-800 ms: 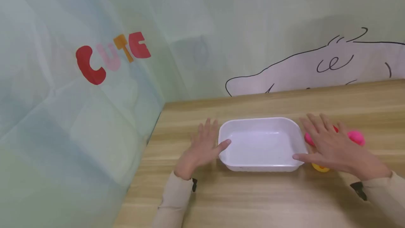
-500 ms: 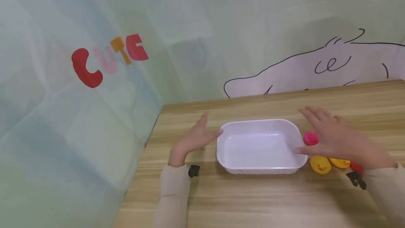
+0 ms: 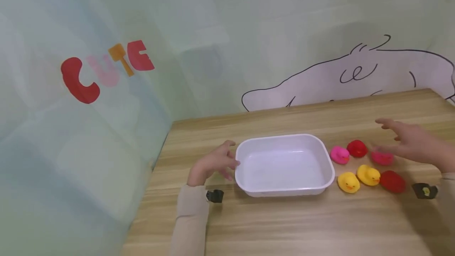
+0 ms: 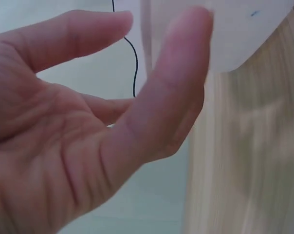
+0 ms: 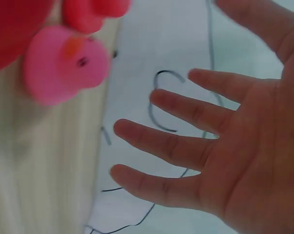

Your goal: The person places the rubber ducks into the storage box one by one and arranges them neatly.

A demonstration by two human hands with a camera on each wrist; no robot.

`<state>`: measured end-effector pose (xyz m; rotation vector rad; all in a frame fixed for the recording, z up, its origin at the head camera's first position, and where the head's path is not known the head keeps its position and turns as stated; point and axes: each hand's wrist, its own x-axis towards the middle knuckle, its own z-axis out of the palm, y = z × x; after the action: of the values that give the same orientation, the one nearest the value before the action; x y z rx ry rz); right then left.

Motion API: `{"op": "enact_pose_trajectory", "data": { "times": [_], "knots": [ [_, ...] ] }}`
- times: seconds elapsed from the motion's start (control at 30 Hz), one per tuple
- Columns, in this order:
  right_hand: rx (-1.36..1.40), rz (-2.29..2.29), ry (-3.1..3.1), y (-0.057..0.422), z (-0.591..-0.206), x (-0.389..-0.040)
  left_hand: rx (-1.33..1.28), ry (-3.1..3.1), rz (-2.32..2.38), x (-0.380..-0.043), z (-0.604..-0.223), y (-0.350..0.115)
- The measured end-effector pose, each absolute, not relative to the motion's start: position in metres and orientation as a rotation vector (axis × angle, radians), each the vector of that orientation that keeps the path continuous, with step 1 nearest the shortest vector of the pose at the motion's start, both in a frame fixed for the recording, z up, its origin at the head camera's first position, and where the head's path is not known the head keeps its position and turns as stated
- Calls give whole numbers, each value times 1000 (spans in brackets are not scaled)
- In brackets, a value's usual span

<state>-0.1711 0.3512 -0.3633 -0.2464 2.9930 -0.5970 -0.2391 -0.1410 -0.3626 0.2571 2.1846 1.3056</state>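
Note:
A white plastic basin (image 3: 284,169) stands on the wooden table with nothing in it. My left hand (image 3: 215,161) hovers at its left rim, fingers loosely bent; in the left wrist view nothing lies between thumb and fingers. On the right, my right hand (image 3: 414,141) is raised over a pink rubber duck (image 3: 382,158), partly covering it. The right wrist view shows that palm bare and its fingers spread. Between basin and hand sit another pink duck (image 3: 340,155), a red duck (image 3: 357,148), two yellow ducks (image 3: 348,182) and a second red duck (image 3: 392,181).
The wooden table (image 3: 270,224) meets a pale cloth backdrop (image 3: 199,42) behind and on the left. Coloured letters (image 3: 79,80) and a line-drawn figure (image 3: 320,82) decorate it. A small black device (image 3: 424,191) is strapped at each wrist.
My right hand has moved right, away from the basin, uncovering the ducks. My left hand has drawn off the left rim and its fingers have relaxed. The head view has turned slightly right.

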Motion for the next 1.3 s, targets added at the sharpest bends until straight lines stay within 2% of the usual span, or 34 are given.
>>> {"op": "enact_pose_trajectory", "data": {
  "times": [0.23,0.53,0.87,1.13,1.3],
  "knots": [
    [-295,-685,2852,356,-381,-188,347,2130,1365,-237,-360,-152],
    [-307,-715,2823,354,-381,-196,417,2170,1328,-232,-350,-151],
    [-333,-691,2894,344,-363,-191,518,2167,1301,-233,-348,-150],
    [-307,-585,2901,322,-353,-171,442,2206,1276,-229,-354,-139],
    [-338,-617,2875,301,-345,-171,414,2209,1281,-227,-355,-134]
  ]
}}
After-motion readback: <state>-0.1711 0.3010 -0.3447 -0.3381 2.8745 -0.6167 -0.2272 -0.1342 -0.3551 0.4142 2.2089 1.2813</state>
